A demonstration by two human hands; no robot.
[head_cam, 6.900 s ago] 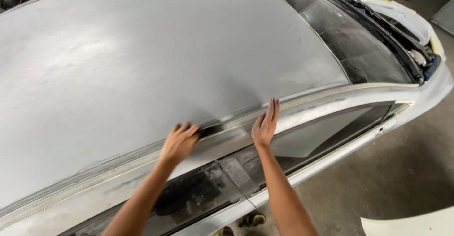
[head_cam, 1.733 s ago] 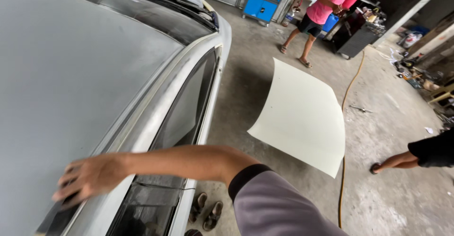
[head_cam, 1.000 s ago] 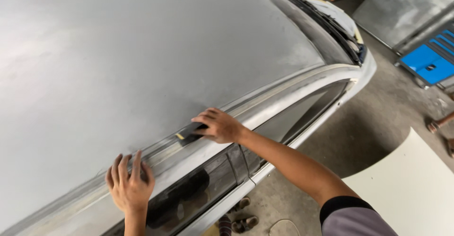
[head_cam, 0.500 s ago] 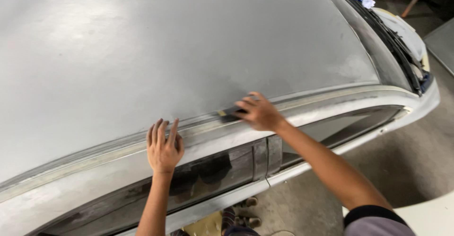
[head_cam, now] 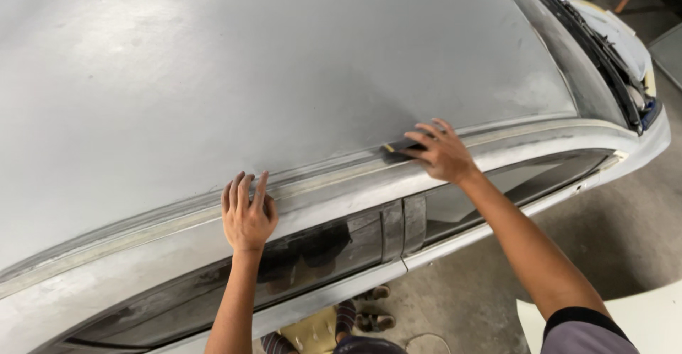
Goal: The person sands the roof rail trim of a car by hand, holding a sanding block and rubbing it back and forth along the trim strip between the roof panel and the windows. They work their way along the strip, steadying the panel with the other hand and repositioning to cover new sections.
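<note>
A dull grey sanded car roof (head_cam: 284,63) fills most of the view. My left hand (head_cam: 247,212) lies flat with fingers together on the roof's side rail (head_cam: 327,183), above the dark side window (head_cam: 312,254). My right hand (head_cam: 440,151) presses a small dark sanding block (head_cam: 398,148) with a yellow edge onto the groove along the same rail, further toward the car's front. My right arm wears a short grey sleeve with a dark cuff.
The windscreen (head_cam: 568,48) with wipers and the open engine bay lie at the upper right. A pale detached body panel (head_cam: 639,318) lies on the concrete floor at the lower right. Sandals (head_cam: 373,311) lie on the floor beside the car.
My right hand with the block has slid along the rail toward the car's front. My left hand stays planted flat on the rail. The view has shifted slightly.
</note>
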